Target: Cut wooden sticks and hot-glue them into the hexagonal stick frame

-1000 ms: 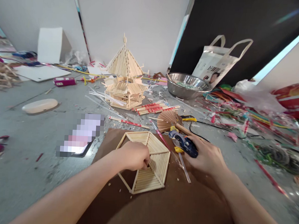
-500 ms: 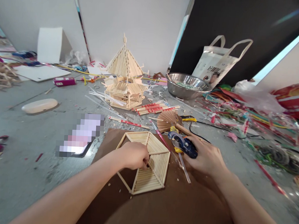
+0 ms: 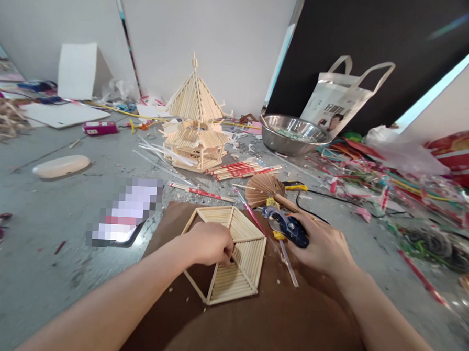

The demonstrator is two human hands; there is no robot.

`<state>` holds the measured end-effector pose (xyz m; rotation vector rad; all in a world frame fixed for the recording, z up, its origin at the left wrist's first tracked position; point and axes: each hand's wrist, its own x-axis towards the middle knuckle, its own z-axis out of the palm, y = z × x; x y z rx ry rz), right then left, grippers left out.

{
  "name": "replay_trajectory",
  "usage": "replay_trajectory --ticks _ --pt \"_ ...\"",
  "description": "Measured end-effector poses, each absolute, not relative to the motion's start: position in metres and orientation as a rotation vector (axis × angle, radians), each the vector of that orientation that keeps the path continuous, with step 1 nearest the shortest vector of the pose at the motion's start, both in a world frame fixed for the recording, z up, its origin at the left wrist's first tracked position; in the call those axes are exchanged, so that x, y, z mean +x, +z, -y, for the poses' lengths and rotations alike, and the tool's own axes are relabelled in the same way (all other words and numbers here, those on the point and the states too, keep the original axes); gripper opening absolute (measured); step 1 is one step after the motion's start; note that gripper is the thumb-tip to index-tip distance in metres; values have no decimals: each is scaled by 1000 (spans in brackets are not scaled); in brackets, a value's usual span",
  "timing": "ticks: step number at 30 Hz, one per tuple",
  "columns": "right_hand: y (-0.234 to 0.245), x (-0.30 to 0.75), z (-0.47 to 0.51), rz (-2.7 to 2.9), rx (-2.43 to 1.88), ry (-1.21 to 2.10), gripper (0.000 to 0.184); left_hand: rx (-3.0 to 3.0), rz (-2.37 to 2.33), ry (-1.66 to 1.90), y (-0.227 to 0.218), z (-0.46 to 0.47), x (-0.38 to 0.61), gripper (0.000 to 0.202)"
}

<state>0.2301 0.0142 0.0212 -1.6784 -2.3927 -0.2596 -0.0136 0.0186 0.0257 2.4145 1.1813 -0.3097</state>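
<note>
A flat hexagonal panel of wooden sticks lies on a brown sheet in front of me. My left hand rests on the panel's middle with fingers curled, pinching at a stick there. My right hand is closed round a dark blue glue gun just right of the panel, its nozzle pointing left toward the panel. A clear glue stick juts from the gun toward me.
A stick-built pagoda model stands behind, with red-and-white sticks, a small folded fan, a phone, a steel bowl, a white tote bag and colourful scraps on the grey floor.
</note>
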Motion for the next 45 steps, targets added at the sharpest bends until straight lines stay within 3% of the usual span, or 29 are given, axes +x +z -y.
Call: replay_trajectory --ticks 18,27,34,45 --pt "20 234 -16 2371 -1674 -360 37 2416 -1205 -327 24 -18 -13 22" --pt "23 258 -34 2043 -1851 -543 47 2234 -1227 -377 31 -18 -11 18" --pt "20 294 -43 1761 -2259 -549 60 2305 -1257 -329 27 -18 -12 21" --pt "-8 333 -52 1780 -2407 -547 60 2309 -1263 -293 18 -22 -14 25"
